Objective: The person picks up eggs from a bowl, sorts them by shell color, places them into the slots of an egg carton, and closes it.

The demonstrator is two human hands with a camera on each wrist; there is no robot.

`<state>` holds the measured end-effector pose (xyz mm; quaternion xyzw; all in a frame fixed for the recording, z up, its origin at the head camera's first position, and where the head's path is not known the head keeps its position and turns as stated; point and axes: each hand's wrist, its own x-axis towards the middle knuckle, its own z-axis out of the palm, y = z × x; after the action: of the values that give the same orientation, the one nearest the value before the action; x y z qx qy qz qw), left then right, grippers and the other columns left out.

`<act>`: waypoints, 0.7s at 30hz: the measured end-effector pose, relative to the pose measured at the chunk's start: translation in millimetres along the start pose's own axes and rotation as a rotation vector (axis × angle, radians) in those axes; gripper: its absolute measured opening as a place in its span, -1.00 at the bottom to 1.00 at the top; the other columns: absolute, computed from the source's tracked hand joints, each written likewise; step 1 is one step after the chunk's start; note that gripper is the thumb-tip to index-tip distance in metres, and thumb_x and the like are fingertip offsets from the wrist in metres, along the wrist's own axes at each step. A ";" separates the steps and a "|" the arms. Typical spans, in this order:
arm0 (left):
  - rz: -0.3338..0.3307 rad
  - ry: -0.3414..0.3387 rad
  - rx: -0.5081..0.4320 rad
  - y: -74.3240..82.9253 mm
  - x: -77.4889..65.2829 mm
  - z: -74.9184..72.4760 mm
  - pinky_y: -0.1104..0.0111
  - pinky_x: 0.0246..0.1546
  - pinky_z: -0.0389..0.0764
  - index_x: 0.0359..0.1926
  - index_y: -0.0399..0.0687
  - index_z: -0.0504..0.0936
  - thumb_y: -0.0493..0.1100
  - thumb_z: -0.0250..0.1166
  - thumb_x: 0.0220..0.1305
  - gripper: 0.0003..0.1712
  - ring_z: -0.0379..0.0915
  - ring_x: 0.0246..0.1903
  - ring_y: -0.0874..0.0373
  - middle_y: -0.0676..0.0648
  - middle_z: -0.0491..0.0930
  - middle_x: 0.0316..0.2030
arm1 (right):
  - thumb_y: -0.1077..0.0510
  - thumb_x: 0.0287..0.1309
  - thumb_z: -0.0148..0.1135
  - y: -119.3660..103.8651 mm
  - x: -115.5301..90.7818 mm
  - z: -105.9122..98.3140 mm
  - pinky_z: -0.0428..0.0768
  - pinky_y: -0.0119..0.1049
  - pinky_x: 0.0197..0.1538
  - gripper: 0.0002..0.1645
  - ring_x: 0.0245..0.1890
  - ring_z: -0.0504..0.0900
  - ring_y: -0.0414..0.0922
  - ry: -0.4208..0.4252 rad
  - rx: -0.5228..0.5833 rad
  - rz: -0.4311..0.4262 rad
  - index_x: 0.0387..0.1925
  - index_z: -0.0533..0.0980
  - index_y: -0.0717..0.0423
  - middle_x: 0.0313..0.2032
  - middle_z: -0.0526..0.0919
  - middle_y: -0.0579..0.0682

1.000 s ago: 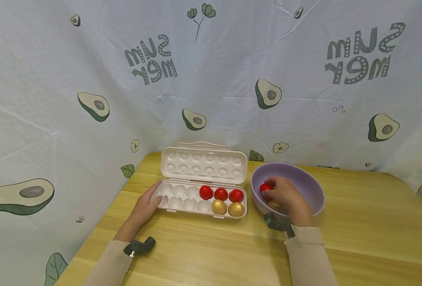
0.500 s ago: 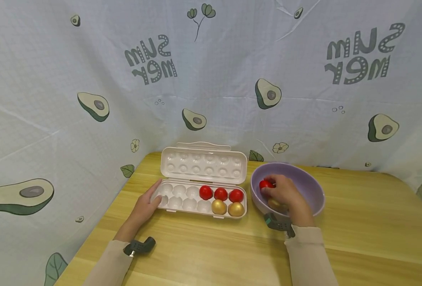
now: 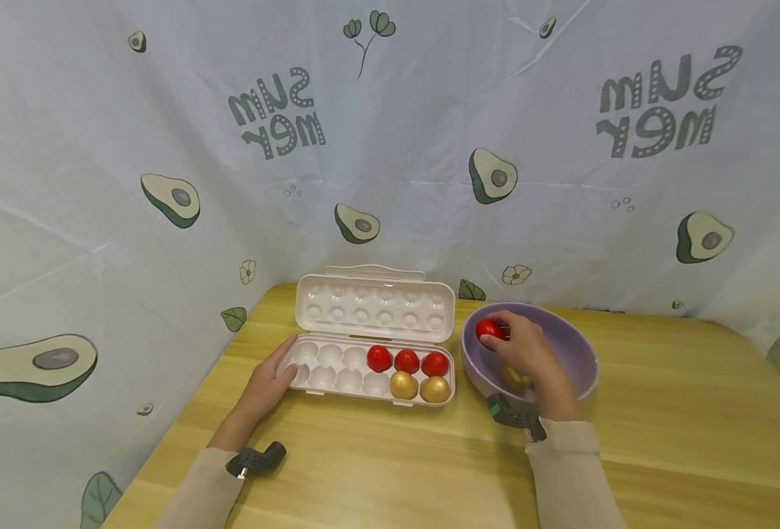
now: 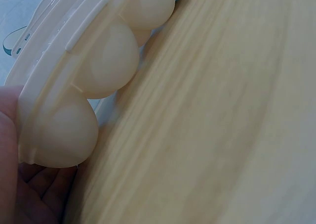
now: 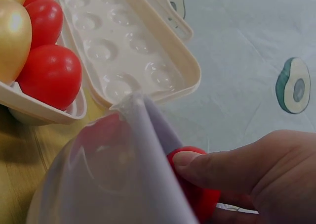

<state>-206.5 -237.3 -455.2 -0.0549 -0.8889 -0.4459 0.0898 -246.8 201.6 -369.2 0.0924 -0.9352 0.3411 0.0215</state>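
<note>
In the head view an egg box (image 3: 347,378) lies with its lid tipped back. Three red eggs (image 3: 406,361) fill the rear right cups, and two gold eggs (image 3: 403,385) sit in front. My left hand (image 3: 264,386) grips the box's left end; the left wrist view shows its thumb against the rim and fingers (image 4: 44,192) below. My right hand (image 3: 525,344) pinches a red egg (image 3: 489,330) inside the purple bowl (image 3: 571,353), near its left rim. A gold egg (image 3: 515,377) lies in the bowl, partly hidden by the wrist.
The wooden table (image 3: 377,463) extends in front of the box and right of the bowl. A white cloth (image 3: 416,132) with avocado prints hangs behind and at the left. The raised lid (image 3: 377,305) stands close to this cloth.
My right hand has raised the red egg from low in the bowl toward its rim, moving slightly back. More of the gold egg beneath shows. My left hand keeps its place.
</note>
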 end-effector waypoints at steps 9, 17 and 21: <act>0.004 0.000 0.023 -2.6 -2.5 0.4 -0.05 0.36 0.15 0.45 -0.10 0.19 -0.22 0.09 0.31 -0.31 0.13 0.35 -0.25 -0.30 0.24 0.36 | 0.16 0.22 0.25 -6.0 0.7 2.8 0.57 0.08 0.06 -0.47 0.01 0.55 0.19 0.057 0.049 -0.032 0.19 0.42 0.25 0.03 0.56 0.29; 0.001 -0.003 0.024 -2.8 -0.1 0.6 -0.03 0.36 0.15 0.45 -0.09 0.19 -0.22 0.09 0.31 -0.31 0.13 0.35 -0.24 -0.29 0.24 0.36 | 0.18 0.25 0.22 -18.1 1.9 1.5 0.54 0.07 0.12 -0.45 0.10 0.51 0.22 0.109 0.148 -0.020 0.24 0.37 0.22 0.13 0.50 0.30; 0.000 -0.007 0.026 -3.5 0.5 1.5 -0.03 0.36 0.14 0.45 -0.10 0.18 -0.22 0.09 0.31 -0.31 0.11 0.35 -0.24 -0.29 0.22 0.37 | 0.20 0.25 0.21 -23.7 2.4 4.5 0.49 0.07 0.18 -0.47 0.11 0.50 0.21 0.161 0.183 -0.040 0.23 0.38 0.23 0.13 0.50 0.30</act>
<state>-207.8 -238.2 -458.7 -0.0554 -0.8949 -0.4342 0.0874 -244.6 180.5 -357.3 0.0849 -0.8934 0.4308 0.0950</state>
